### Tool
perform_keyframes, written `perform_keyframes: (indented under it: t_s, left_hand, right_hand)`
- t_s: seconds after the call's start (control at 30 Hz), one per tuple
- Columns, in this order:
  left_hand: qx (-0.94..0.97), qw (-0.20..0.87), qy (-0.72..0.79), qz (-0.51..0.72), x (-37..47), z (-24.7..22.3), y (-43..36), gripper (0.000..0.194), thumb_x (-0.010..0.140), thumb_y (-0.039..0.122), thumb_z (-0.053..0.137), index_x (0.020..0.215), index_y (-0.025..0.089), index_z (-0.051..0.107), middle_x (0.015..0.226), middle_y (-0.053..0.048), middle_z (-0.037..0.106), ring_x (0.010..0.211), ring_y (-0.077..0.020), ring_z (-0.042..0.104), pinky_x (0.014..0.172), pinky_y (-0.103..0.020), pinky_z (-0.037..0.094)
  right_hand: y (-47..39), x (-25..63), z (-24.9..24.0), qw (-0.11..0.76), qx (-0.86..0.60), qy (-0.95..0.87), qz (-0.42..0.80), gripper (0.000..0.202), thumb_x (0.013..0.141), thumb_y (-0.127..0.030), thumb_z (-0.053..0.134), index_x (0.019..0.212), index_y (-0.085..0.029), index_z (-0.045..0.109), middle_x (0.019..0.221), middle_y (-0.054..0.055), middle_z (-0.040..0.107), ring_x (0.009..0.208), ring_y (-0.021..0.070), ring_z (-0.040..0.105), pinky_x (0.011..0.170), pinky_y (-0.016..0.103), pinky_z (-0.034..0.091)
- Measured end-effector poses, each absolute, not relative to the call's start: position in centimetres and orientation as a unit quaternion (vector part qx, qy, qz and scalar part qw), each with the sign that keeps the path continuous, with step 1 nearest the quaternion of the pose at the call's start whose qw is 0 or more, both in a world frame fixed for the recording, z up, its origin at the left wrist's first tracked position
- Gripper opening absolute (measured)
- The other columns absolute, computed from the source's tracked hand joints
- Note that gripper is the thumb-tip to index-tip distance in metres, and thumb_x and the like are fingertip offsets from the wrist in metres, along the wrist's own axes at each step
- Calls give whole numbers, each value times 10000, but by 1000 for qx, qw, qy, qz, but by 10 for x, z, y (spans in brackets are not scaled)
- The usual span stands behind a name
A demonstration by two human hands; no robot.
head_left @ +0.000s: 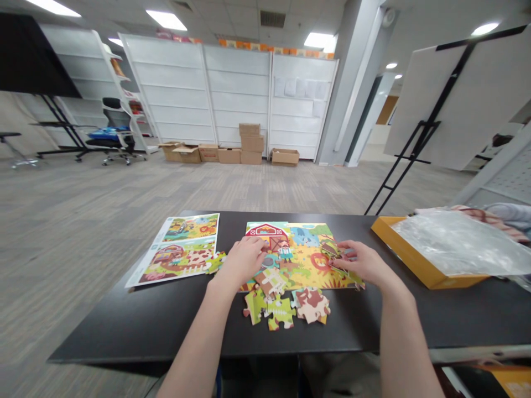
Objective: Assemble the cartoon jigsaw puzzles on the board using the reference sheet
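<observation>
A partly joined jigsaw puzzle (pixel 305 251) with a red barn, a farmer, elephants and a lion lies on the dark table. My left hand (pixel 244 258) rests over its left side, fingers extended on the barn area and hiding some of it. At the right edge, my right hand (pixel 362 262) has its thumb and fingers around a few loose puzzle pieces (pixel 339 261). Loose green pieces (pixel 280 312) and a brown-spotted piece (pixel 311 304) lie in front of the joined part. More green pieces (pixel 215 262) sit beside my left wrist, touching the picture sheet.
A printed picture sheet (pixel 178 251) lies at the left of the table (pixel 166 326). To the right stands a yellow box lid (pixel 431 273) with clear plastic wrapping (pixel 468 243) in it. Cardboard boxes (pixel 251 143), white shelving and an office chair (pixel 114 132) stand beyond.
</observation>
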State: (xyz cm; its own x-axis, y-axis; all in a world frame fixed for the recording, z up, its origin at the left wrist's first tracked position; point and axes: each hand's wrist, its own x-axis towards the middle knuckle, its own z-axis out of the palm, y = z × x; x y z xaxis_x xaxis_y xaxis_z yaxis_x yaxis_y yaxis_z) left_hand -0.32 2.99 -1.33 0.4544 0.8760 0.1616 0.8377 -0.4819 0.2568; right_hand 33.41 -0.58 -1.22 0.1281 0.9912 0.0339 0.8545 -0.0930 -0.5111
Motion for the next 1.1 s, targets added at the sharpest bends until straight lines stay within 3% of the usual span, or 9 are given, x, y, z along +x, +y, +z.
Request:
perform_keyframes:
  t_s: [0.13, 0.37, 0.53, 0.83, 0.97, 1.1]
  left_hand:
    - [849, 70, 504, 145, -3, -16, 31, 250, 955, 226, 493, 1113, 222, 687, 1244, -74, 696, 1187, -262, 610, 1015, -412, 480]
    - [850, 68, 501, 145, -3, -10, 28, 250, 952, 206, 493, 1094, 222, 698, 1231, -80, 701, 1187, -264, 612, 1003, -411, 491]
    - [847, 65, 507, 146, -5, 1, 20, 264, 969, 222, 482, 1139, 235, 684, 1230, -73, 701, 1154, -256, 632, 965, -385, 506]
    - [844, 75, 515, 128, -14, -4, 19, 291, 991, 283, 454, 1164, 217, 678, 1236, -83, 704, 1135, -252, 644, 964, -365, 502]
    - [831, 103, 526, 148, -24, 3, 17, 283, 980, 291, 476, 1151, 210, 687, 1229, -82, 711, 1100, -246, 662, 956, -347, 494]
    - [814, 133, 546, 145, -37, 10, 12, 272, 960, 287, 487, 1078, 197, 715, 1053, -85, 757, 929, -239, 701, 799, -319, 509]
  right_hand:
    - [-5, 332, -16, 200, -714, -656, 142, 498, 710, -440, 788, 1122, -167, 723, 1094, 134, 743, 921, 276, 719, 796, 354, 573]
    - [-9, 343, -11, 159, -762, -613, 134, 323, 849, -405, 637, 1072, -195, 738, 1093, 109, 763, 943, 266, 730, 796, 338, 553]
    - [-14, 341, -6, 143, -767, -611, 130, 450, 755, -522, 724, 1062, -193, 727, 1059, 111, 768, 903, 269, 735, 732, 321, 550]
    - [-16, 330, 2, 116, -766, -617, 140, 564, 601, -352, 823, 1124, -188, 688, 905, 61, 749, 839, 253, 720, 725, 307, 522]
    - [-14, 341, 0, 158, -762, -614, 130, 389, 605, -394, 808, 935, -211, 716, 791, 43, 739, 730, 243, 707, 637, 315, 512]
    - [-16, 345, 0, 240, -720, -619, 202, 258, 716, -476, 712, 744, -221, 680, 709, 52, 742, 676, 235, 705, 580, 310, 512]
